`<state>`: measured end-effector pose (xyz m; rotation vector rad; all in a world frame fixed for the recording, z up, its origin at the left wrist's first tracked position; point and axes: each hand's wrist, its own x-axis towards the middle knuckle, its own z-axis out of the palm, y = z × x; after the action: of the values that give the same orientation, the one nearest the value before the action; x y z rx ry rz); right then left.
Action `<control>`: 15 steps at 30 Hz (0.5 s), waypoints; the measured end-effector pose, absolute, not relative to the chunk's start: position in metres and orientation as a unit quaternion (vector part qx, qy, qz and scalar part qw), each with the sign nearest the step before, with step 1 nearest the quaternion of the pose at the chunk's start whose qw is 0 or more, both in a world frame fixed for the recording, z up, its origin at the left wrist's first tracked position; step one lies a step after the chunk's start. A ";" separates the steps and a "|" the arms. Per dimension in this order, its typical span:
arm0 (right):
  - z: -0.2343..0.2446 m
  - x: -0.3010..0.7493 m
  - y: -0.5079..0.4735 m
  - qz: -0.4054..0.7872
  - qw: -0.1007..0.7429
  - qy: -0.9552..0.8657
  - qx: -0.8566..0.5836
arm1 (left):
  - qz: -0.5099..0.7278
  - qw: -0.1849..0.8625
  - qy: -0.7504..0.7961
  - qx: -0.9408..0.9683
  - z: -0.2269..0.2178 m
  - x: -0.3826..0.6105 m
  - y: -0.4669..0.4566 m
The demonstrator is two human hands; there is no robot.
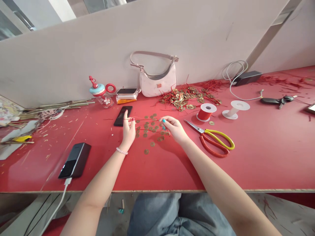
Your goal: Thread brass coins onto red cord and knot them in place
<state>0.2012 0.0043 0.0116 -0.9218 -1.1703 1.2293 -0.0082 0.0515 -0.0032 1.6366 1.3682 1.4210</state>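
A thin red cord stretches between my two hands above the red table. My left hand, with a beaded bracelet on the wrist, pinches one part of it between thumb and finger. At the other side my right hand is closed on the cord, with a loose end hanging below its fingers. Several round brass coins with holes lie scattered under and between the hands. A black phone rests just behind my left hand. Right of my right hand lie scissors with one yellow and one red handle.
Behind is a pile of coins tied with red cord, beside a pink handbag. A red cord spool and a white spool stand at right. At left are a cup and a power bank with a cable.
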 end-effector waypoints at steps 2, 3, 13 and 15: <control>0.013 0.205 0.006 0.522 0.599 -0.468 -0.388 | 0.541 0.247 0.524 0.610 0.000 -0.020 0.059; 0.013 0.207 0.007 0.518 0.614 -0.453 -0.387 | 0.541 0.229 0.531 0.611 0.002 -0.027 0.063; 0.003 0.233 0.024 0.380 0.699 -0.357 -0.489 | 0.619 0.187 0.485 0.590 0.041 -0.069 0.066; 0.000 0.240 0.027 0.342 0.705 -0.331 -0.526 | 0.646 0.230 0.473 0.554 0.050 -0.079 0.060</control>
<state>0.2398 0.0265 0.0000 -1.1694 -0.7349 0.7601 -0.0789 0.0596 0.0501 1.5230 1.3005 1.7761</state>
